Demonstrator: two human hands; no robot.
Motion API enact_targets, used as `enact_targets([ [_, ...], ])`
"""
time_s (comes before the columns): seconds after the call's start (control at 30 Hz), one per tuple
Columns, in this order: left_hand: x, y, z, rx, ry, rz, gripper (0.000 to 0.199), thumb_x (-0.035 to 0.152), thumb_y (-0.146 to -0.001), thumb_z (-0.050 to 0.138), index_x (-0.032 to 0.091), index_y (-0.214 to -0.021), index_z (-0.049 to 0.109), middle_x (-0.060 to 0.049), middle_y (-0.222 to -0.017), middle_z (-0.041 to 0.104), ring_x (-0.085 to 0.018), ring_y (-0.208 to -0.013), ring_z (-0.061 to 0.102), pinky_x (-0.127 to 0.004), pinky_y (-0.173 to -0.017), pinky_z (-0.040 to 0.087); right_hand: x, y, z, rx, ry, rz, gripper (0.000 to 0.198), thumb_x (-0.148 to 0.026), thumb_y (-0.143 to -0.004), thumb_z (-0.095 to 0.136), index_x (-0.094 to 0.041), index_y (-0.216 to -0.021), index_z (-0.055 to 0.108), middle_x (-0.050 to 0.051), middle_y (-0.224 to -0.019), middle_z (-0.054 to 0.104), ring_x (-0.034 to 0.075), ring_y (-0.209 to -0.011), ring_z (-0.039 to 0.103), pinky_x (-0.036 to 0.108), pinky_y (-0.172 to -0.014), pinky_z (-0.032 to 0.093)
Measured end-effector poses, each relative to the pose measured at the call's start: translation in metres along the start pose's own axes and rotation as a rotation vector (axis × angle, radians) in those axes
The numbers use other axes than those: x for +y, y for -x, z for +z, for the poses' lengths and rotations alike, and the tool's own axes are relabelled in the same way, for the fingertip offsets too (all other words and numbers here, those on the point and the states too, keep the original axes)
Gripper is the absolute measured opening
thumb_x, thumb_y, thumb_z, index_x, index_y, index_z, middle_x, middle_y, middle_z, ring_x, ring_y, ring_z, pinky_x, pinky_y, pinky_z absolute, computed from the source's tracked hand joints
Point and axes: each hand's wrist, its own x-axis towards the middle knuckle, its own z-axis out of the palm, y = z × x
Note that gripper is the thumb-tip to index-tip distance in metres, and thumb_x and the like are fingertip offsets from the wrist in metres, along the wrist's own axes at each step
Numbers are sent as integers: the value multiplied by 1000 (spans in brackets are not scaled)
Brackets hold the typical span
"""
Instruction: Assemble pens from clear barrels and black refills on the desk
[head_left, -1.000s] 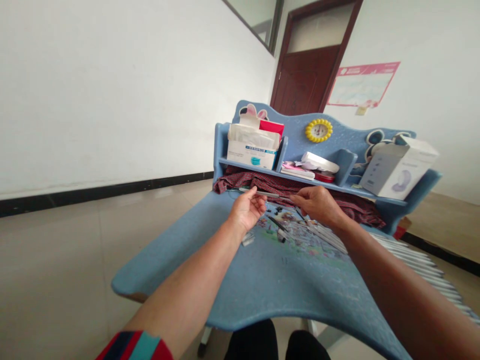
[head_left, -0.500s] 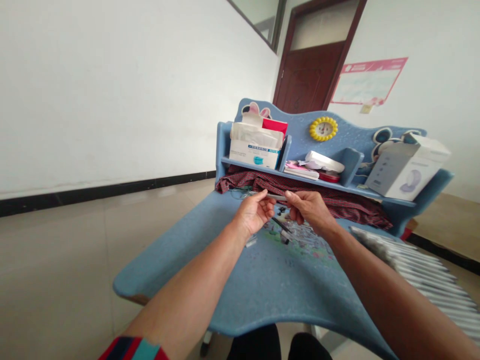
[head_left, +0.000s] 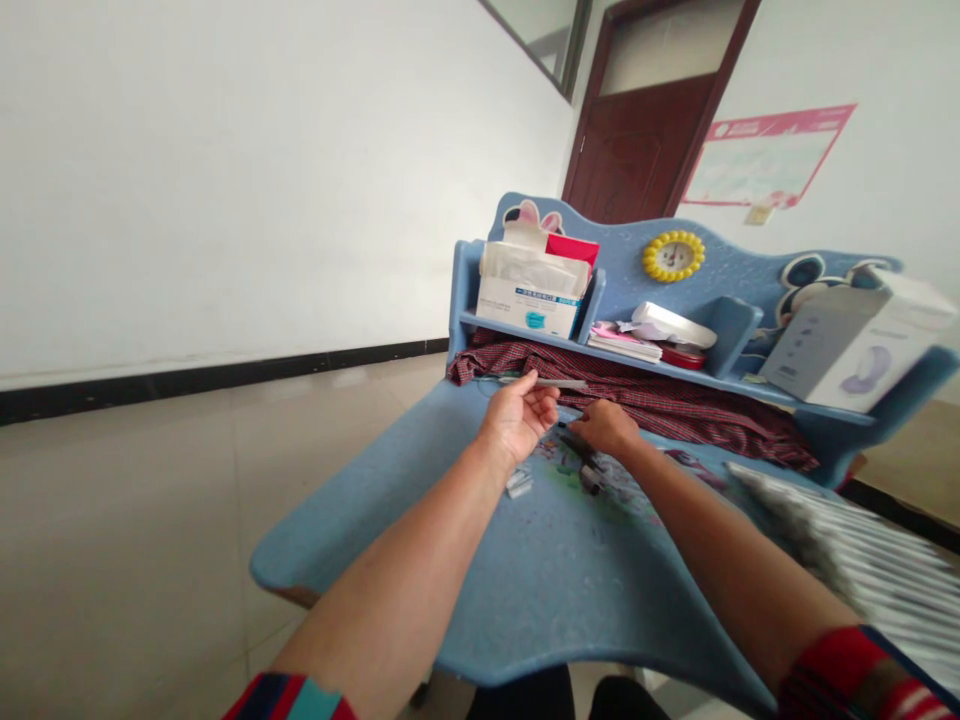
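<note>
My left hand (head_left: 519,420) is raised over the desk, palm up, pinching a thin grey stick-like piece (head_left: 564,383) between thumb and fingers. The piece's free end points to the right. Lower and to the right, my right hand (head_left: 609,428) is down at the desktop with its fingers curled under. Its fingertips are mostly hidden, by small black parts (head_left: 562,426). Just below it lie a dark slim rod (head_left: 576,446) and a short dark-and-clear piece (head_left: 591,480). Small whitish pieces (head_left: 519,484) rest below my left hand.
The blue desk (head_left: 360,520) has a picture printed on its top. Checked dark-red cloth (head_left: 675,415) lies along the back, under a shelf holding a mask box (head_left: 529,300), papers (head_left: 624,345) and a white carton (head_left: 847,345). A striped grey-white item (head_left: 877,570) sits at right.
My right hand has let go of the grey stick-like piece and moved down to the desktop. My left hand still holds the piece. The view has shifted slightly left.
</note>
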Motion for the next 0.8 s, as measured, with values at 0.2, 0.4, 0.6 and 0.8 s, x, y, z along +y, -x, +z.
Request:
enact_targets([
  [0.2, 1, 0, -1, 14, -33, 7, 27, 19, -87, 47, 9, -63, 54, -6, -50, 60, -8, -37, 51, -19, -40, 41, -6, -2, 5, 3, 34, 2, 17, -25, -65, 64, -13, -76, 69, 18, -93, 69, 31, -92, 63, 36, -74, 46],
  [0.4, 1, -1, -3, 20, -85, -10, 25, 20, -86, 49, 11, -63, 53, -5, -50, 60, -8, -37, 51, -19, -39, 42, 5, 31, -16, -95, -291, -176, 20, -33, -76, 56, -15, -69, 63, 5, -63, 68, 13, -52, 62, 21, -48, 44],
  [0.6, -6, -2, -3, -7, -214, -72, 28, 22, -84, 52, 10, -60, 55, -6, -51, 61, -9, -37, 52, -20, -37, 43, 20, 75, -35, -117, -1055, -225, 30, -35, -56, 77, -16, -67, 56, -1, -48, 61, 11, -41, 55, 22, -43, 43],
  [0.8, -9, 3, 2, -2, -317, -95, 29, 24, -84, 53, 8, -60, 58, -6, -50, 61, -8, -37, 51, -19, -37, 42, 32, 79, -31, -114, -922, -146, 21, -19, -55, 71, -17, -64, 53, -7, -44, 52, 8, -36, 48, 19, -37, 36],
])
